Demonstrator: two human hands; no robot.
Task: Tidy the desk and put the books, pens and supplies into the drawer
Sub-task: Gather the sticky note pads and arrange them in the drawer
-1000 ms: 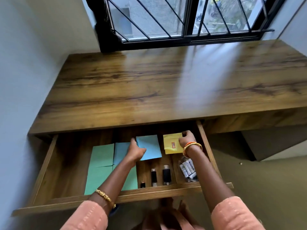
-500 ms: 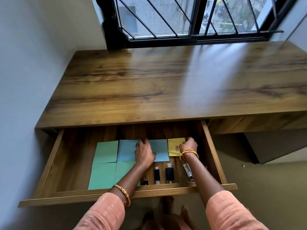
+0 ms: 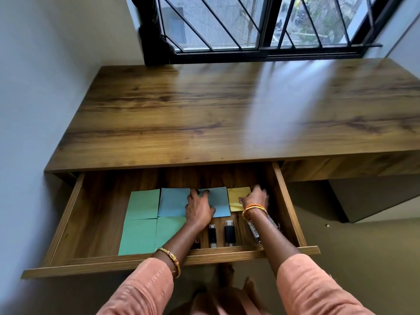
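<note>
While drawer [image 3: 288,205] sits open, L hand [image 3: 198,211] presses flat on blue envelope [image 3: 219,202]. R hand [image 3: 255,198] on yellow envelope [image 3: 236,196], blurred; can't tell its fingers' state.

open wooden drawer [image 3: 66,226] (under desk [image 3: 227,114]): coloured envelopes [image 3: 145,208], black usb sticks [image 3: 229,233]

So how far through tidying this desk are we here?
Nearly done, it seems. The desk top shows nothing on it, and green and blue envelopes, a yellow envelope and USB sticks lie in the open drawer. In hand: the left hand presses a blue envelope; the right hand adjusts the yellow one. Left: closing the drawer.
</note>
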